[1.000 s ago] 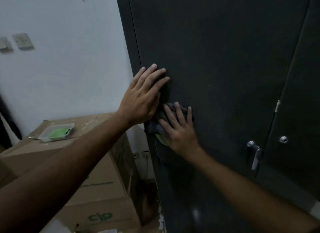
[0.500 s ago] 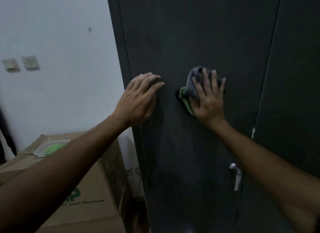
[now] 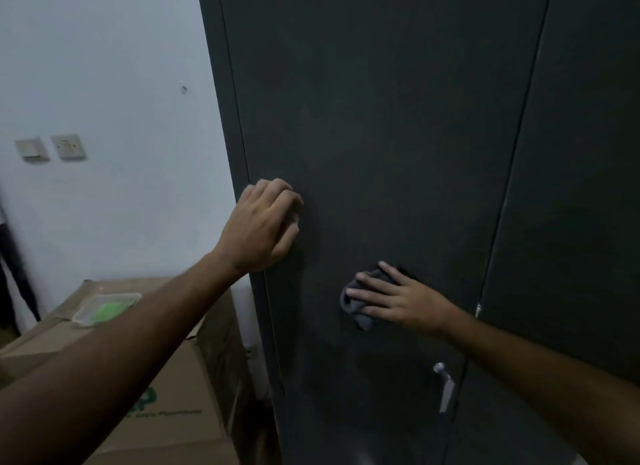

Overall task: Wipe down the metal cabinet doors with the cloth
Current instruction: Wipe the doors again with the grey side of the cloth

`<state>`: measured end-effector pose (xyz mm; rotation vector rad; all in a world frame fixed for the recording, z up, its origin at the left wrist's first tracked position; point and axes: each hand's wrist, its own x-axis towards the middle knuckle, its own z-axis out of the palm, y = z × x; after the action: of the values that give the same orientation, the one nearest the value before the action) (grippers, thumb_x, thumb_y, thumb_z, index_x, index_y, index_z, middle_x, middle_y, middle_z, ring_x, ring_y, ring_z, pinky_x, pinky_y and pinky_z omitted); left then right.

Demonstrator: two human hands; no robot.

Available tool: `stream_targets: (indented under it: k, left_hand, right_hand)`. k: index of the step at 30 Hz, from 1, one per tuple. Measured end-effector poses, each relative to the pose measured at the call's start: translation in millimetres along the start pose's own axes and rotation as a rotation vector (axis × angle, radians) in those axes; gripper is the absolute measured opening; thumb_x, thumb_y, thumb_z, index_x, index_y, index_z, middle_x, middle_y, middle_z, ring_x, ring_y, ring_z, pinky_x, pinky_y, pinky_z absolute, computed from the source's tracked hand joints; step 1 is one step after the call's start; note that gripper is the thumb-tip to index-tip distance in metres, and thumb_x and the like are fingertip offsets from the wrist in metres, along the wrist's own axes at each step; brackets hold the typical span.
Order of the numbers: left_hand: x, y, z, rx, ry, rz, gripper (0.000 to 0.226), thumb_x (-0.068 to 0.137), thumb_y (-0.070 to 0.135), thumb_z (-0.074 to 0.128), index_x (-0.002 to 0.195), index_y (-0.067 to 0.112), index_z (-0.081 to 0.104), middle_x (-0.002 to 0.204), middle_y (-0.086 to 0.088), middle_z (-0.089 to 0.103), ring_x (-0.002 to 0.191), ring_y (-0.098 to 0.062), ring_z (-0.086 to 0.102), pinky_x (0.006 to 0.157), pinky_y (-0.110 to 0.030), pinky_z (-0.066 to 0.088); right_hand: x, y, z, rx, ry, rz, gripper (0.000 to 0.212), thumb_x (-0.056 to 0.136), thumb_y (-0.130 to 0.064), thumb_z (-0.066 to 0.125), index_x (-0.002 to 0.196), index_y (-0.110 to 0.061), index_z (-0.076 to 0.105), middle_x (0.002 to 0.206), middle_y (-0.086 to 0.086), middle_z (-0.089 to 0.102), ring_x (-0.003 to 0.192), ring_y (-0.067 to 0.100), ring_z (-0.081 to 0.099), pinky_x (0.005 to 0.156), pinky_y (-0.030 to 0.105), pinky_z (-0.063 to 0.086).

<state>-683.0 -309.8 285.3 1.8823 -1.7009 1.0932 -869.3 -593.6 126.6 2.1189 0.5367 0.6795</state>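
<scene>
A tall dark grey metal cabinet fills the right of the view; its left door meets the right door at a vertical seam. My right hand presses a bunched grey cloth flat against the left door, fingers spread and pointing left, above the silver handle. My left hand rests against the left door near its left edge, fingers curled into a loose fist with nothing in it.
Stacked cardboard boxes stand left of the cabinet, with a clear plastic tub holding something green on top. Behind them is a white wall with two switch plates. A white pipe runs down beside the cabinet.
My right hand has swept the cloth down the left door, and its fingers now point left. My left hand's fingers have curled from flat into a fist.
</scene>
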Motion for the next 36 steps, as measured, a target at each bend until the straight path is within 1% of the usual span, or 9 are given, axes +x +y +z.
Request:
stream_targets:
  k: [6, 11, 15, 19, 22, 27, 30, 33, 36]
  left_hand:
    - [-14.0, 31.4, 9.3, -0.200, -0.189, -0.045, 0.023, 0.096, 0.041, 0.049, 0.103, 0.023, 0.062, 0.097, 0.006, 0.060, 0.086, -0.010, 0.056, 0.078, -0.028, 0.049]
    - [-25.0, 53.9, 21.0, -0.552, -0.296, -0.199, 0.045, 0.093, 0.047, 0.069, 0.134, 0.031, 0.055, 0.123, 0.015, 0.058, 0.112, -0.001, 0.060, 0.091, -0.017, 0.051]
    - [-32.2, 56.1, 14.6, -1.003, -0.254, -0.506, 0.067, 0.093, 0.045, 0.077, 0.150, 0.031, 0.045, 0.135, 0.017, 0.059, 0.122, 0.003, 0.061, 0.090, -0.012, 0.053]
    - [-23.9, 43.5, 5.4, -1.103, -0.052, -0.750, 0.041, 0.089, 0.031, 0.084, 0.123, 0.023, 0.063, 0.113, 0.003, 0.075, 0.105, -0.009, 0.073, 0.080, -0.022, 0.060]
    - [-10.4, 34.6, -8.5, -0.914, 0.094, -0.737, 0.027, 0.085, 0.021, 0.087, 0.102, 0.019, 0.066, 0.095, 0.000, 0.074, 0.089, -0.013, 0.073, 0.075, -0.028, 0.060]
    - [12.8, 9.3, -43.1, -1.052, -0.019, -0.567, 0.026, 0.095, 0.016, 0.077, 0.119, 0.014, 0.068, 0.101, -0.001, 0.076, 0.096, -0.018, 0.075, 0.078, -0.028, 0.063]
    - [33.4, 14.7, -53.6, -1.235, -0.050, -0.631, 0.019, 0.105, 0.018, 0.061, 0.120, 0.011, 0.071, 0.103, -0.005, 0.077, 0.100, -0.019, 0.074, 0.076, -0.026, 0.061]
    - [47.2, 16.5, -61.6, -1.465, -0.150, -0.655, 0.047, 0.112, 0.035, 0.035, 0.115, 0.013, 0.077, 0.107, -0.010, 0.078, 0.103, -0.023, 0.074, 0.085, -0.035, 0.060]
    - [48.3, -6.6, -70.9, -1.483, -0.221, -0.559, 0.053, 0.113, 0.031, 0.026, 0.121, 0.011, 0.075, 0.116, -0.010, 0.078, 0.113, -0.022, 0.072, 0.096, -0.036, 0.056]
  right_hand:
    - [8.8, 5.9, -66.7, 0.287, 0.116, 0.692, 0.053, 0.076, -0.010, 0.073, 0.127, -0.020, 0.065, 0.142, 0.009, 0.053, 0.125, 0.035, 0.048, 0.101, 0.047, 0.039]
    - [67.1, 8.6, -122.1, 1.209, 0.480, 1.148, 0.047, 0.090, 0.005, 0.064, 0.133, -0.015, 0.062, 0.122, -0.003, 0.060, 0.114, 0.007, 0.060, 0.098, 0.020, 0.049]
    - [106.9, 2.8, -144.1, 1.859, 0.592, 1.404, 0.030, 0.102, 0.000, 0.053, 0.124, -0.019, 0.058, 0.111, 0.004, 0.075, 0.104, 0.019, 0.073, 0.085, 0.033, 0.062]
    - [136.5, 2.3, -151.5, 2.142, 0.612, 1.401, 0.032, 0.103, -0.039, 0.055, 0.124, -0.018, 0.068, 0.119, 0.012, 0.073, 0.113, 0.028, 0.070, 0.098, 0.048, 0.057]
    - [163.2, -2.2, -154.8, 1.828, 0.626, 1.241, 0.034, 0.092, -0.032, 0.075, 0.123, -0.020, 0.067, 0.116, 0.004, 0.074, 0.110, 0.020, 0.071, 0.085, 0.032, 0.060]
    - [188.5, 38.5, -156.4, 1.546, 0.926, 1.605, 0.032, 0.095, 0.001, 0.066, 0.121, -0.014, 0.056, 0.113, 0.008, 0.071, 0.107, 0.021, 0.071, 0.088, 0.037, 0.061]
    - [214.8, 40.5, -165.9, 1.218, 0.970, 1.551, 0.029, 0.098, -0.018, 0.066, 0.121, -0.024, 0.049, 0.111, -0.002, 0.066, 0.100, 0.004, 0.067, 0.079, 0.031, 0.057]
    - [227.9, 31.4, -170.6, 1.149, 0.829, 1.411, 0.062, 0.091, -0.051, 0.069, 0.143, -0.034, 0.041, 0.133, -0.007, 0.053, 0.119, 0.001, 0.057, 0.086, 0.018, 0.056]
    - [212.5, 45.7, -166.5, 0.866, 0.831, 1.380, 0.055, 0.091, -0.015, 0.071, 0.143, -0.016, 0.051, 0.137, 0.000, 0.042, 0.122, 0.002, 0.051, 0.096, 0.010, 0.047]
